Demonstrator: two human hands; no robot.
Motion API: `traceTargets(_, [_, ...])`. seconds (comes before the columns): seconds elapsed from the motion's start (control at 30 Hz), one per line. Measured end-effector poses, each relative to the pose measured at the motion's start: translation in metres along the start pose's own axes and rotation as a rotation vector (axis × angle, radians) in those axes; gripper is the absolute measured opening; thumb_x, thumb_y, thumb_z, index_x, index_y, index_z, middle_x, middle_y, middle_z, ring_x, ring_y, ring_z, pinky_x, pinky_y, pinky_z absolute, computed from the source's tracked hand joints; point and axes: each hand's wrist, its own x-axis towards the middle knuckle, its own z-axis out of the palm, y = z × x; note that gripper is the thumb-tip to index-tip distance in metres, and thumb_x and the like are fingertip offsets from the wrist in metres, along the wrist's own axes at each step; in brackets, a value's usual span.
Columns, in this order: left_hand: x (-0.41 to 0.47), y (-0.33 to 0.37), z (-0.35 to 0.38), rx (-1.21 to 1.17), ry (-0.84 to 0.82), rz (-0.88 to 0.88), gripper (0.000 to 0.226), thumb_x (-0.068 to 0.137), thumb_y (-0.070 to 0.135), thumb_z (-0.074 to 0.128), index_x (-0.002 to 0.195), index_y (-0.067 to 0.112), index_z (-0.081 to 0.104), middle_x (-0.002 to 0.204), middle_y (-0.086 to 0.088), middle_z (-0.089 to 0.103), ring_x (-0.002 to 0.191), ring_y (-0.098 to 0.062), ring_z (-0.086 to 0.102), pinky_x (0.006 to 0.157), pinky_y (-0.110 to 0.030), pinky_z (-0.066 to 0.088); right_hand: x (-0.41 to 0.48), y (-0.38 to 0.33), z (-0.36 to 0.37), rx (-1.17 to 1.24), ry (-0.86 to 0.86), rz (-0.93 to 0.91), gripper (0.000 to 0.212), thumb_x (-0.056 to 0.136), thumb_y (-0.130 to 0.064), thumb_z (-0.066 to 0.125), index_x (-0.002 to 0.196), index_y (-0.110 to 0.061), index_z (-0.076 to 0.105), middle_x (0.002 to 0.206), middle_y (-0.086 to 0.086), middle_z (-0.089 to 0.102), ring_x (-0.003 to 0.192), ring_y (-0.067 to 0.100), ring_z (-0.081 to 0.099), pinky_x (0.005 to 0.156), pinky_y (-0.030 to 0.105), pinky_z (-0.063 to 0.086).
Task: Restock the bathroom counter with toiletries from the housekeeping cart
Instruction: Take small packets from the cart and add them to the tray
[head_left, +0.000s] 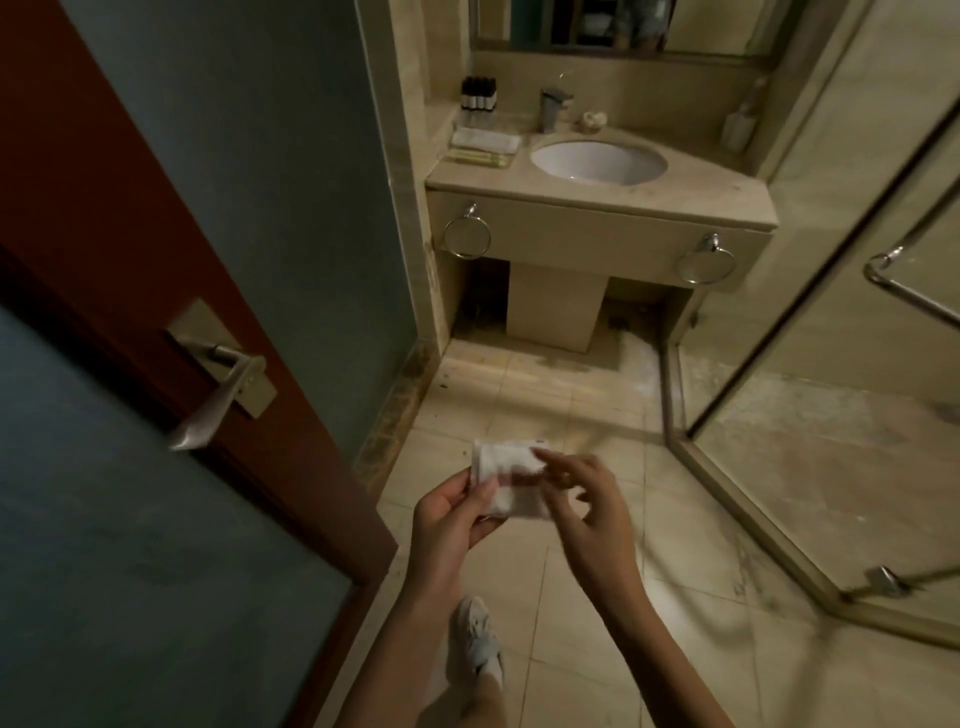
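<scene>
At far left: door (156, 260), red-brown wood frame w/ matte grey-blue panels, standing open. Metal lever handle (228, 358) on rect. plate; pale paper strip (208, 410) hangs from it.

Lower centre: left hand (452, 514), thumb over front of white packet (509, 475), fingers curled behind, gripping its left edge. Packet: soft, flat, roughly square, crinkled wrap; held over floor, well short of counter. Right hand (582, 499): fingers half-spread, tips at packet's right edge; motion blur, can't tell if they pinch. Below: one pale shoe (480, 639) on beige floor tiles (571, 597), glossy, square-cut.

Upper centre: counter (597, 200), beige polished stone, angled at right end. On its left side: 4 small dark bottles (477, 93) in a row at the wall; folded white cloth (485, 139) in front. Chrome tap (553, 106) behind oval white basin (597, 161). Pale dispenser bottle (740, 122) at right rear corner. Two chrome towel rings (466, 236) on counter's front apron.

Right: glass shower enclosure (831, 312), metal-framed, w/ tubular chrome bar; its corner juts into floor space betw. person and counter's right end.
</scene>
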Motion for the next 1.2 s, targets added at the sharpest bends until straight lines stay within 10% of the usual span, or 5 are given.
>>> traceTargets(0.13, [0.059,0.027,0.009,-0.015,-0.01,0.037,0.02,0.092,0.011,0.057,0.108,0.015,0.067,0.099,-0.006,0.074,0.093,-0.02,0.071,0.068,-0.02,0.055,0.063,0.007,0.0,0.12,0.045,0.231,0.054,0.087,-0.039,0.057,0.139,-0.03,0.043,0.126,-0.013,0.043,0.109,0.001,0.047,0.082,0.012,0.041])
traceTargets(0.27, [0.119,0.056,0.021,0.03,-0.066,0.071,0.018,0.092,0.014,0.056,0.106,0.017,0.067,0.1,-0.005,0.074,0.095,-0.02,0.07,0.073,-0.025,0.057,0.125,0.0,-0.002,0.437,-0.217,0.283,0.024,0.093,-0.023,0.053,0.115,-0.027,0.061,0.103,-0.015,0.071,0.096,0.002,0.065,0.075,0.016,0.052])
traceTargets(0.9, [0.387,0.144,0.093,0.373,-0.159,-0.021,0.023,0.087,0.023,0.064,0.109,0.017,0.068,0.102,-0.004,0.073,0.101,-0.021,0.068,0.095,-0.048,0.051,0.413,0.078,0.034,0.383,-0.182,0.275,0.021,0.086,-0.023,0.065,0.106,-0.017,0.066,0.099,-0.001,0.072,0.09,0.008,0.069,0.076,0.024,0.056])
traceTargets(1.2, [0.55,0.211,0.178,0.361,-0.14,0.012,0.012,0.091,0.016,0.059,0.1,0.017,0.068,0.094,-0.001,0.074,0.088,-0.014,0.071,0.072,-0.022,0.056,0.61,0.113,0.015,0.175,-0.029,0.082,0.057,0.074,-0.051,0.067,0.123,-0.024,0.057,0.111,-0.011,0.062,0.099,0.006,0.062,0.079,0.023,0.055])
